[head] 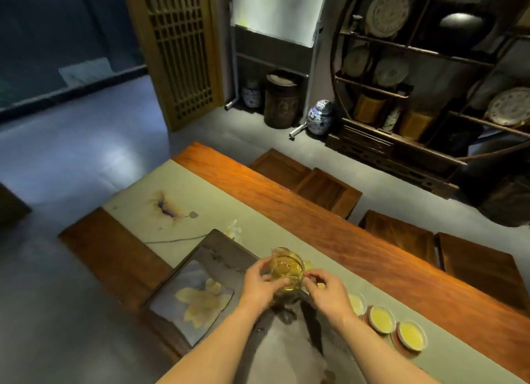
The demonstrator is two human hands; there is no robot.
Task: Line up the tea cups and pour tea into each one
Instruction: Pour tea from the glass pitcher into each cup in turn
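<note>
Room dim overall; cool bluish cast on the grey floor (86, 142), with a soft pale glare patch far up-left of the two-handed grip. Warm light falls on the long orange-brown wooden table (329, 226) beyond the grip, brightest along its far edge. The clear glass pitcher of amber tea (287, 269) catches yellow highlights. Dark shadow sits just below the grip, between the forearms. Strong wide-angle bending at frame edges; background shelves up-right are soft, smeared, low in detail.
</note>
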